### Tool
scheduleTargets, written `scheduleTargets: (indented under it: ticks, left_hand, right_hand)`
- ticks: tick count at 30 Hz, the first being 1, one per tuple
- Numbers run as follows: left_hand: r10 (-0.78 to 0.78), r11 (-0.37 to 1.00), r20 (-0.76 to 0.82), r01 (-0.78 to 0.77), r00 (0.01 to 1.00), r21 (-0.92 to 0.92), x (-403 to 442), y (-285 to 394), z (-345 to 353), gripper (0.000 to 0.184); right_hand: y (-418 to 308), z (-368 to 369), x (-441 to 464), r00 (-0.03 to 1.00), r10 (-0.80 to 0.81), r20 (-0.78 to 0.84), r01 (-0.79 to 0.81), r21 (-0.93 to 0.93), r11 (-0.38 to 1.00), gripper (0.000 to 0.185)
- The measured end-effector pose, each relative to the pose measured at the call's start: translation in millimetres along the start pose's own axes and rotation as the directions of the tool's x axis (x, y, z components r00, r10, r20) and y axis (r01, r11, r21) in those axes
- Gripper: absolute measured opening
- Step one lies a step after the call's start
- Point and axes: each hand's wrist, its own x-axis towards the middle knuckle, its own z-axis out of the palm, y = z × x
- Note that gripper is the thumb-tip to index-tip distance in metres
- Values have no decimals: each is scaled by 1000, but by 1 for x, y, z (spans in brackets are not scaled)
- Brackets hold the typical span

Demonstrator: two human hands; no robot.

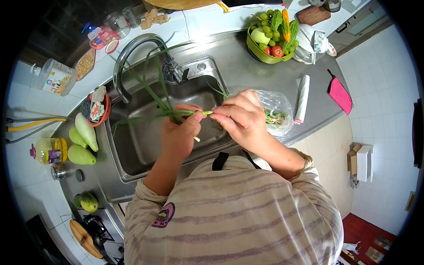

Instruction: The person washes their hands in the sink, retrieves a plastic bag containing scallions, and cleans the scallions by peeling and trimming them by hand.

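Note:
Over the sink (132, 163), my left hand (183, 130) is closed around several green onions (161, 104), their long leaves fanning up past the faucet (126, 57). One white stem end pokes out below that hand. My right hand (243, 115) pinches the pale root end of a green onion between thumb and fingertips, close to the left hand. Beside the right hand, a clear plastic bag (282, 108) lies on the counter with roots and thin greens inside. Dark bits lie on the sink floor.
A green basket (256, 51) of fruit and vegetables stands at the back right, near a roll of plastic bags (302, 97) and a pink cloth (339, 95). Left of the sink are pale green gourds (84, 132), an oil bottle (51, 150) and a red bowl (107, 112).

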Motion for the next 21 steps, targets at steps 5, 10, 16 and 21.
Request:
scheduleTargets:
  ticks: [5, 10, 16, 21]
  left_hand:
    - [-129, 986, 60, 134, 990, -97, 0, 3, 0, 11]
    - [-93, 994, 58, 96, 994, -46, 0, -1, 2, 11]
    - [9, 995, -3, -9, 1000, 100, 1, -4, 6, 7]
    - [-122, 993, -45, 122, 991, -10, 3, -1, 6, 8]
  right_hand:
    - [1, 2, 1, 981, 166, 99, -188, 296, 937, 11]
    - [-1, 1, 1, 978, 172, 114, -200, 312, 929, 11]
    - [-3, 5, -3, 999, 34, -10, -32, 168, 985, 13]
    - [1, 10, -5, 999, 52, -3, -50, 213, 976, 11]
